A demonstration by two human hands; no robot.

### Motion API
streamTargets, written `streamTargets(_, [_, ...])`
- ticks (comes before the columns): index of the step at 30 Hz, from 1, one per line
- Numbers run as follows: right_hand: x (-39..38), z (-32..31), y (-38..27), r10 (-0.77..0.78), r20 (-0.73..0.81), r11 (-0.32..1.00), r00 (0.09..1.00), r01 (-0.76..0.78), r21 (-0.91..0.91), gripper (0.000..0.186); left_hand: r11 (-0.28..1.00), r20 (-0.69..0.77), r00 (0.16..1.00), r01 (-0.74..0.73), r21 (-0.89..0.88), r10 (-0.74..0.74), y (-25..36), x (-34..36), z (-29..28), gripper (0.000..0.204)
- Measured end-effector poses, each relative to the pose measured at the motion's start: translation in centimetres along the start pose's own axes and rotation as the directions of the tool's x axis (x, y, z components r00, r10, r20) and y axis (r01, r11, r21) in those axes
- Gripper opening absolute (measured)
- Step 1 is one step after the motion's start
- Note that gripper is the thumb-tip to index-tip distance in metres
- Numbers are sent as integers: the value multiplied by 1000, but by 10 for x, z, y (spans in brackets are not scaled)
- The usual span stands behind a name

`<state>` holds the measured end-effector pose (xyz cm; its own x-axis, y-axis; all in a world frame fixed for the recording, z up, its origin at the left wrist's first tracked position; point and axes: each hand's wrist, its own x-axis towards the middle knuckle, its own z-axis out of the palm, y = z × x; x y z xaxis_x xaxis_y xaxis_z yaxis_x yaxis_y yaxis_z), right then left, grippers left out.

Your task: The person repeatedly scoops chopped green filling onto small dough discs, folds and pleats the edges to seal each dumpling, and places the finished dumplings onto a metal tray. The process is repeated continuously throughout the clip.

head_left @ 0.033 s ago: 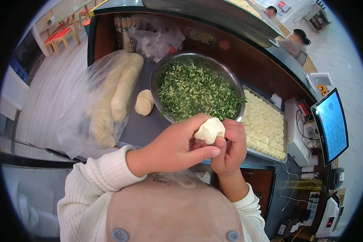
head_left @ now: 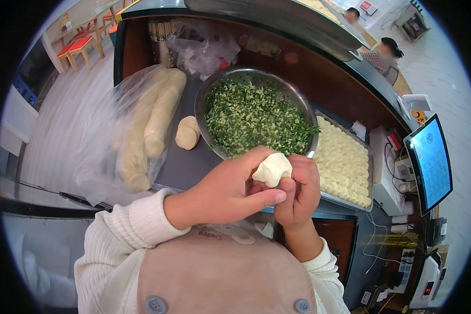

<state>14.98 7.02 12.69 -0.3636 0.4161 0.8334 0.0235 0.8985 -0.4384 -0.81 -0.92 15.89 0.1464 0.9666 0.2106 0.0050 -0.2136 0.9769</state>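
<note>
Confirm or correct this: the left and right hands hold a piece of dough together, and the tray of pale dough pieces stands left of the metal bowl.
Wrong side: the head view shows the tray of pale dough pieces right of the metal bowl. The left hand and right hand do hold a piece of dough together.

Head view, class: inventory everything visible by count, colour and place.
dough piece: 1, cream, in hands
bowl: 1, silver, centre
filling: lots, green, in bowl
tray: 1, silver, bowl's right
dumplings: many, cream, on tray
dough discs: several, cream, bowl's left
dough rolls: 2, cream, left
clear bag: 1, colourless, left
screen: 1, blue, right
stools: several, red, upper left
people: 2, one in plaid, upper right
apron: 1, tan, front
sleeves: 2, white, below
left hand: 1, bare, holding dough
right hand: 1, bare, holding dough
</note>
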Motion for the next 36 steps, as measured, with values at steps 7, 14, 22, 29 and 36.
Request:
streamTargets(7, [8,-9,-10,24,33,999,999,-25,33,18,978,-19,1000,11,206,-7,3,1,1,43])
streamTargets(14, [13,-13,-17,121,59,992,991,-118,-46,13,847,-21,979,-167,505,205,-9,7,8,53])
streamTargets(22, [-64,-74,34,797,80,583,598,-798,155,23,879,78,997,-34,476,-4,-27,19,16,65])
streamTargets(29, [-119,-276,141,655,-518,260,550,-808,-529,31,943,-205,978,102,317,-38,-57,11,-13,52])
streamTargets(36, [-115,-354,196,607,-535,-23,587,-660,-751,32,943,-393,916,198,267,-81,-71,-1,-26,50])
